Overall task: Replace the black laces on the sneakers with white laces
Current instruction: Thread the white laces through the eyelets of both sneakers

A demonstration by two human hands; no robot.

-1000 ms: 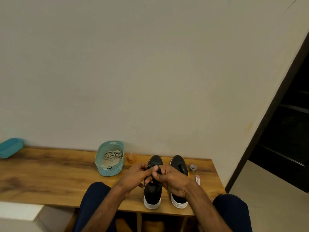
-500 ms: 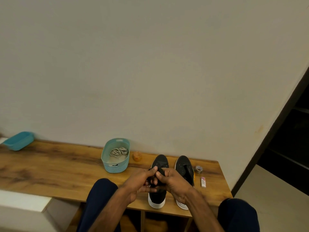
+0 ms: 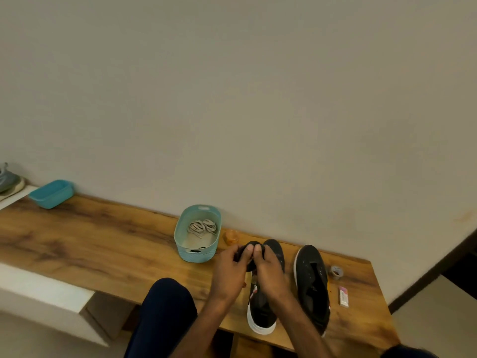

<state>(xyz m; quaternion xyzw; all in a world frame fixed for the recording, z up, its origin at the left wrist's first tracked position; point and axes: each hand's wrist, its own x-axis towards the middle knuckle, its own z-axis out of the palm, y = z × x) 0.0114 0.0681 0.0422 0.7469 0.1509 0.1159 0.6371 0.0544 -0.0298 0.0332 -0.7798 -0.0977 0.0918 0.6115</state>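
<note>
Two black sneakers with white soles stand side by side on the wooden bench (image 3: 103, 244), toes toward the wall. Both my hands are over the left sneaker (image 3: 262, 310). My left hand (image 3: 227, 271) and my right hand (image 3: 269, 273) pinch a small dark bundle (image 3: 248, 255) between thumbs and fingers; it looks like bunched black lace, just left of that shoe's toe. The right sneaker (image 3: 311, 277) lies untouched with its opening bare. White laces (image 3: 201, 226) are coiled inside a pale teal basket (image 3: 180, 237) left of the shoes.
A small orange jar (image 3: 231, 237) sits between basket and shoes. A tape roll (image 3: 336, 272) and a pink-white packet (image 3: 344, 295) lie right of the sneakers, near the bench's end. A blue tub (image 3: 51, 193) and a grey shoe (image 3: 7, 180) are far left. My knees are below the bench's edge.
My hands have risen from the left sneaker's lacing area toward its toe, drawing the dark bundle up and slightly left. The view has swung to the right and down.
</note>
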